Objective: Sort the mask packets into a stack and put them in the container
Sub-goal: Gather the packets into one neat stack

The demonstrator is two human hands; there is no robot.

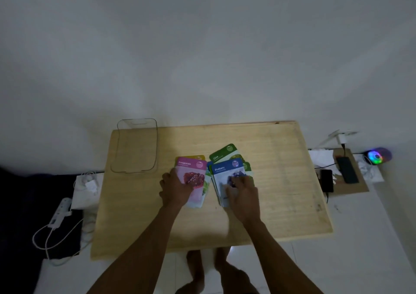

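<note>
- At the far left I see a white power strip [60, 210] with white cables [48, 237] trailing over a dark patch of floor, and a white charger [90, 184] beside the surface.
- The wooden surface [281, 181] fills the middle; a clear, empty container [134, 146] stands on its far left corner, well apart from the packets.
- My left hand [175, 189] lies on the left pile, fingers spread, thumb across the pink Pomegranate packet [191, 172] on top; a yellow edge peeks out behind that packet.
- I cannot tell whether this hand grips the pile or only presses it flat.
- Just beside it is a looser, fanned pile: the blue Blueberry packet [226, 173] on top, the green Olive packet [222, 153] sticking out behind at a tilt.
- My right hand [243, 194] rests on the Blueberry packet, fingertips curled on its picture; whether they pinch it I cannot tell.
- The two piles nearly touch.
- Right of the surface, a piece of cardboard [351, 188] carries a dark phone [347, 170]; another dark phone [326, 180] lies at its left edge.
- Farthest right, a small gadget glows in rainbow colours [375, 157].
</note>
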